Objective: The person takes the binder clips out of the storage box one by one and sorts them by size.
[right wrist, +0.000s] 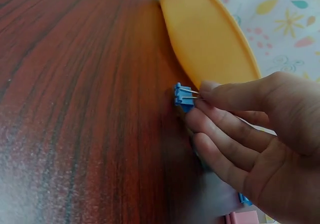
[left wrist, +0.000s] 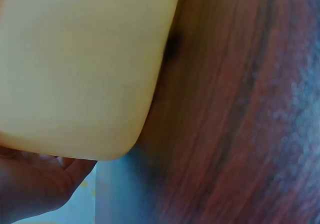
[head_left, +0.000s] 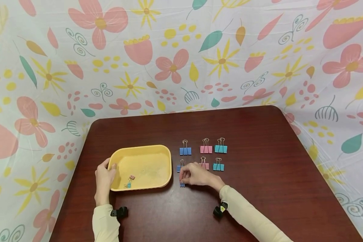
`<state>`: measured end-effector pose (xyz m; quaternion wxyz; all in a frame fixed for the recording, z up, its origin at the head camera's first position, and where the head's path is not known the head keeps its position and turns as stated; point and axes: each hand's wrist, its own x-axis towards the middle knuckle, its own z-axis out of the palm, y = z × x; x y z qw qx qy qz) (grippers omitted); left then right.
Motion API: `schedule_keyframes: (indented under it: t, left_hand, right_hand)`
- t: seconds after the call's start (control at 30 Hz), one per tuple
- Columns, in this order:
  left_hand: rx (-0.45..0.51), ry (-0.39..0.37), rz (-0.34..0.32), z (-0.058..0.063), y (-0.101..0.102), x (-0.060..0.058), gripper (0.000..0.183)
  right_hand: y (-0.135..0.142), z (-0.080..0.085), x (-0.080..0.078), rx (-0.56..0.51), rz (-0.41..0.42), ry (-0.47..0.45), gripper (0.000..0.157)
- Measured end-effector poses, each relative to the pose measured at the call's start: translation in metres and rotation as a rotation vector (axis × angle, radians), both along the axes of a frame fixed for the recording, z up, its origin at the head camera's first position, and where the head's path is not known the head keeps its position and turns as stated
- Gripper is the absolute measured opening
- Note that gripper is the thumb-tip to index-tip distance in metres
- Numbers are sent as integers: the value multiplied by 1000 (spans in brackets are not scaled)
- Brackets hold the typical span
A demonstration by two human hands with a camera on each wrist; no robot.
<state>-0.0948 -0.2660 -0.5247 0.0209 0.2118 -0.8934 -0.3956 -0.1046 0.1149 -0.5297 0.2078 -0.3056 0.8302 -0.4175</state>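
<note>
My left hand (head_left: 104,178) grips the left end of a yellow plastic tray (head_left: 168,164), thumb over the rim. Inside the tray's near left corner lie a small pink binder clip (head_left: 132,177) and a small teal binder clip (head_left: 129,185). Just right of the tray, my right hand (head_left: 197,174) pinches a small blue binder clip (right wrist: 184,97) by its wire handles between thumb and fingertips. Directly behind that hand is a medium blue binder clip (head_left: 178,168), with a medium pink binder clip (head_left: 205,166) partly hidden by the hand and a medium teal binder clip (head_left: 218,167).
Farther back, a row holds a large blue binder clip (head_left: 185,151), a large pink binder clip (head_left: 206,150) and a large teal binder clip (head_left: 220,149). All stand on a dark brown wooden table (head_left: 260,161). A flowered cloth (head_left: 175,67) hangs behind its far edge.
</note>
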Motion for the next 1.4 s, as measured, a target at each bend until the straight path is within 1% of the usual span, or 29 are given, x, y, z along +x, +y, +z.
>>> schedule_keyframes:
  t: [0.27,0.37,0.5,0.67,0.77,0.9,1.13,1.27,1.4]
  left_hand:
    - [-5,11,12,1,-1,2,40]
    - [-6,16,14,1,-1,3,40]
    - [1,10,12,1,-2,3,41]
    - [2,6,7,2,-2,3,41]
    - [1,11,8,2,-2,3,41]
    - [4,9,10,2,-2,3,42]
    - [0,13,4,0,-2,0,42]
    - [8,4,-15,-1,-2,-2,42]
    - [3,5,-18,-2,-2,-3,41]
  right_hand:
    - [-2,-2,0,8,22,-39,12]
    - [-2,-1,0,11,30,-39,11]
    - [-2,1,-2,-5,33,-11,10]
    - [-2,7,-9,-47,4,11,5]
    - [-4,13,-15,-54,-17,54,4]
    - [-9,22,-22,-47,-35,113,7]
    - [-21,32,-32,-79,-26,178,7]
    - [-28,38,-34,-94,-19,191,6]
    - [-35,44,-36,-103,-14,184,6]
